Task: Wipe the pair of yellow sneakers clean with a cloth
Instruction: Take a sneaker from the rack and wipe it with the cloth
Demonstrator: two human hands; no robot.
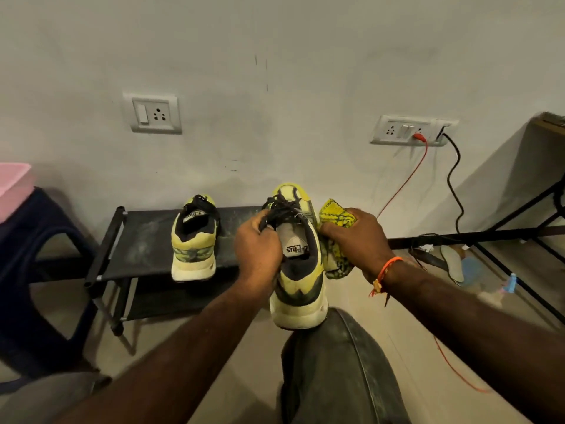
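One yellow sneaker [298, 280] with black laces is held up in front of me, heel toward me, toe pointing at the wall. My left hand [258, 246] grips its left side at the collar and laces. My right hand [357, 237] holds a yellow cloth [334, 218] with dark markings, pressed against the shoe's right side. The second yellow sneaker [194, 240] stands upright on the top shelf of a low black shoe rack [137, 240], heel toward me.
A dark blue plastic stool [39, 270] with a pink tub [13, 188] on it stands at the left. Wall sockets with a red cable [406, 179] and a black cable [454, 185] are at the right, beside a black-framed table [519, 209]. My knee [339, 371] is below the shoe.
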